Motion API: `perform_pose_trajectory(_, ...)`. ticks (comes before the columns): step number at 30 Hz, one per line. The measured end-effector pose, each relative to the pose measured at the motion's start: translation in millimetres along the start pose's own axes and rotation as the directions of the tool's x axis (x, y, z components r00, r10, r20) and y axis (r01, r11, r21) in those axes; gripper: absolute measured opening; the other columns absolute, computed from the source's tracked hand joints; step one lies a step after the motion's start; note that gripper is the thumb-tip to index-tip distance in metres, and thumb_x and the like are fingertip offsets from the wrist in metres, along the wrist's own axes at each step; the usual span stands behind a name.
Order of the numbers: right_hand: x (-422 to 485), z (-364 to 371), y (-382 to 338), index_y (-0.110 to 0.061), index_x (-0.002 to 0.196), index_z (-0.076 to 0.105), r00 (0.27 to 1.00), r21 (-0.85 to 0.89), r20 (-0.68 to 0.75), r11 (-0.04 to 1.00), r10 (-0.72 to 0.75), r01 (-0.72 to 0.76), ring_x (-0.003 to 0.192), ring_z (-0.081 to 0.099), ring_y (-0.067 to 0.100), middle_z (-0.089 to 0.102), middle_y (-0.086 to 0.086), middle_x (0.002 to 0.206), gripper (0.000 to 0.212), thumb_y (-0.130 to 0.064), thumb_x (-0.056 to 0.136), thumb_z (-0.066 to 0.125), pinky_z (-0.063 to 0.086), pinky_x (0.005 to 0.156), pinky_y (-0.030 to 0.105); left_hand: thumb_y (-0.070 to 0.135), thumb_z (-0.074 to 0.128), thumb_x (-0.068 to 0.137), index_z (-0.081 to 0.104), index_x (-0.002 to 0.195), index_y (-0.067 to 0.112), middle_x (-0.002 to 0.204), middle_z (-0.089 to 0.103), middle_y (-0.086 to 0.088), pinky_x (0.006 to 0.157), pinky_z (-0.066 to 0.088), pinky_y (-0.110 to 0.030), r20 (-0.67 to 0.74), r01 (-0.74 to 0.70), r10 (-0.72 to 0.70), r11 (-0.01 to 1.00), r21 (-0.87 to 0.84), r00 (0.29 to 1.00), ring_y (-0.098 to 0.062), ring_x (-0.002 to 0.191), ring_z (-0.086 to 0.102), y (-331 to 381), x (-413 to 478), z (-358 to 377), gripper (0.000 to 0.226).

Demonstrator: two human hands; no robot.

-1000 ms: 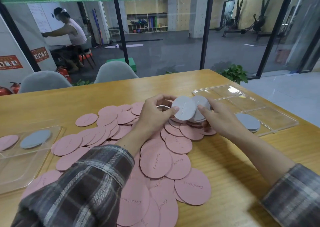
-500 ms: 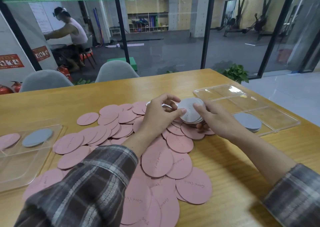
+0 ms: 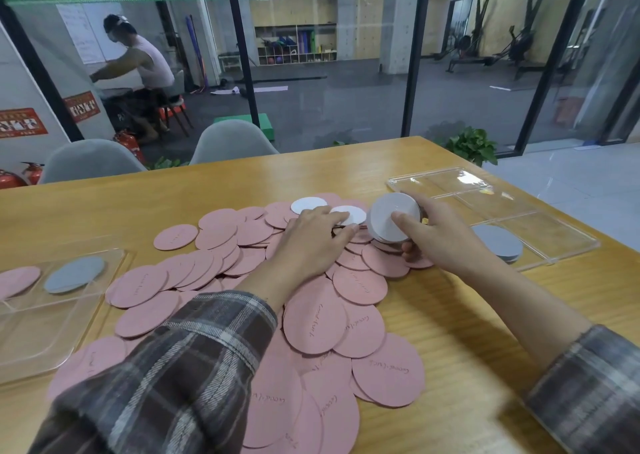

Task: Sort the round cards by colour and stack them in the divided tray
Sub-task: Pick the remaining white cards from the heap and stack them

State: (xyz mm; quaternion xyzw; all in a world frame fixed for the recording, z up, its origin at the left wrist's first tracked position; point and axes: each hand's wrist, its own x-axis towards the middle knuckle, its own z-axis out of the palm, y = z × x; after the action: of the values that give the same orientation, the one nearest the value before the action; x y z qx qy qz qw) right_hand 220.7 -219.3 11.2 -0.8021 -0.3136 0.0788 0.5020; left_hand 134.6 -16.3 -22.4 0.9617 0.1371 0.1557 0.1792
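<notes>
From where I stand, the right hand [image 3: 446,235] has its thumb across the face and its fingers curled behind a small pale stack [image 3: 388,216] of round cards, tipped up on edge just above the pink cards [image 3: 360,285] and near the divided tray [image 3: 554,242]. Holding them on edge like that looks to me like a way to square the bundle and leave a gap for one more. The left hand [image 3: 311,235] lies spread and fairly flat over the heap, gripping nothing. Its fingertips rest on a loose white card [image 3: 351,213] that sits on top of the pink ones just beside the held stack, so I take that to be the next one slid across. A second white card [image 3: 308,205] lies a little further off at the far edge of the heap, untouched. In the tray's near compartment sits a grey stack [image 3: 498,242], the only cards I can see in it, which suggests each colour gets its own section. The pale ones seem to be picked out first because they are few and lie on top. The pink ones are fanned loosely over the table [image 3: 467,367], so most of the sorting looks undone. At the table's left edge another clear tray [image 3: 41,332] shows one pink card [image 3: 17,280] and one grey card [image 3: 74,273] side by side
</notes>
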Motion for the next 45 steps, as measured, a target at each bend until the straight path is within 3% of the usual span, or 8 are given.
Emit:
perform_pose_trajectory(8, -0.6, -0.3, -1.2, -0.03, 0.146, 0.052, 1.0, -0.044, -0.022, 0.999, 0.02, -0.021, 0.063, 0.068, 0.016, 0.067, 0.005, 0.097, 0.045, -0.028, 0.101, 0.054, 0.054, 0.054, 0.024, 0.055, 0.062, 0.094, 0.068, 0.102, 0.029, 0.11, 0.067, 0.003, 0.084, 0.047, -0.039, -0.088, 0.063, -0.075, 0.988, -0.139, 0.993, -0.022, 0.101, 0.057, 4.0, -3.6, -2.6, 0.027)
perform_pose_trajectory(13, -1.1, -1.8, -2.6, -0.033, 0.142, 0.056, 0.999, -0.056, -0.032, 0.998, 0.034, -0.036, 0.065, 0.069, 0.02, 0.069, 0.005, 0.094, 0.042, -0.03, 0.099, 0.056, 0.063, 0.059, 0.039, 0.035, 0.079, 0.088, 0.066, 0.111, 0.03, 0.12, 0.058, 0.009, 0.095, 0.05, -0.039, -0.156, -0.003, -0.049, 0.949, -0.316, 0.987, -0.015, 0.106, 0.055, 5.0, -5.9, -5.2, 0.028)
perform_pose_trajectory(18, -0.7, -3.0, -2.5, -0.037, 0.147, 0.05, 0.997, -0.037, -0.042, 0.997, 0.063, -0.065, 0.063, 0.071, 0.024, 0.071, 0.011, 0.087, 0.049, -0.03, 0.099, 0.055, 0.063, 0.06, 0.039, 0.005, 0.075, 0.085, 0.06, 0.127, 0.035, 0.122, 0.064, 0.014, 0.082, 0.058, -0.033, -0.227, -0.047, -0.109, 0.808, -0.588, 0.968, -0.01, 0.087, 0.069, 4.8, -6.5, -12.8, 0.054)
perform_pose_trajectory(24, 0.3, -1.3, -1.8, -0.037, 0.15, 0.047, 0.998, -0.036, -0.042, 0.998, 0.051, -0.052, 0.062, 0.072, 0.022, 0.072, 0.01, 0.091, 0.051, -0.027, 0.1, 0.054, 0.06, 0.056, 0.03, 0.008, 0.077, 0.089, 0.07, 0.112, 0.021, 0.095, 0.075, 0.005, 0.08, 0.061, -0.031, -0.308, -0.056, -0.274, 0.659, -0.75, 0.911, -0.012, 0.091, 0.074, 7.6, -5.3, -21.0, 0.027)
perform_pose_trajectory(27, 0.7, -1.4, -2.1, -0.04, 0.151, 0.044, 0.999, -0.038, -0.027, 0.998, 0.04, -0.041, 0.063, 0.072, 0.021, 0.072, 0.008, 0.095, 0.054, -0.028, 0.1, 0.054, 0.059, 0.057, 0.027, 0.008, 0.077, 0.091, 0.075, 0.106, 0.018, 0.089, 0.078, 0.001, 0.065, 0.064, -0.04, -0.197, -0.022, -0.281, 0.523, -0.852, 0.939, -0.015, 0.088, 0.075, 10.2, -7.6, -23.9, 0.018)
perform_pose_trajectory(30, 1.7, -0.7, -0.8, -0.044, 0.152, 0.041, 0.999, -0.019, 0.009, 0.999, 0.042, -0.041, 0.066, 0.073, 0.019, 0.071, 0.005, 0.102, 0.054, -0.031, 0.101, 0.053, 0.062, 0.064, 0.03, 0.006, 0.078, 0.091, 0.076, 0.107, 0.013, 0.096, 0.079, -0.007, 0.073, 0.064, -0.048, -0.083, 0.013, -0.21, 0.417, -0.909, 0.974, -0.022, 0.093, 0.075, 12.8, -10.0, -23.3, 0.018)
perform_pose_trajectory(36, 4.4, 2.7, 1.1, -0.043, 0.151, 0.042, 0.997, 0.048, 0.067, 0.998, 0.038, -0.041, 0.07, 0.073, 0.03, 0.07, 0.01, 0.107, 0.053, -0.03, 0.1, 0.045, 0.062, 0.076, 0.051, 0.013, 0.086, 0.083, 0.081, 0.102, 0.02, 0.095, 0.077, -0.007, 0.073, 0.057, -0.025, -0.167, -0.046, -0.136, 0.624, -0.78, 0.976, -0.012, 0.084, 0.072, 19.0, -11.2, -18.4, 0.02)
perform_pose_trajectory(45, 2.1, 4.0, -0.2, -0.042, 0.152, 0.04, 0.994, 0.05, 0.105, 0.999, 0.007, -0.013, 0.065, 0.073, 0.024, 0.07, 0.007, 0.103, 0.053, -0.037, 0.101, 0.05, 0.062, 0.076, 0.046, 0.017, 0.088, 0.081, 0.076, 0.098, 0.021, 0.081, 0.068, 0.002, 0.072, 0.062, -0.029, -0.227, -0.09, -0.09, 0.732, -0.676, 0.97, -0.012, 0.074, 0.068, 29.0, -12.7, -17.2, 0.021)
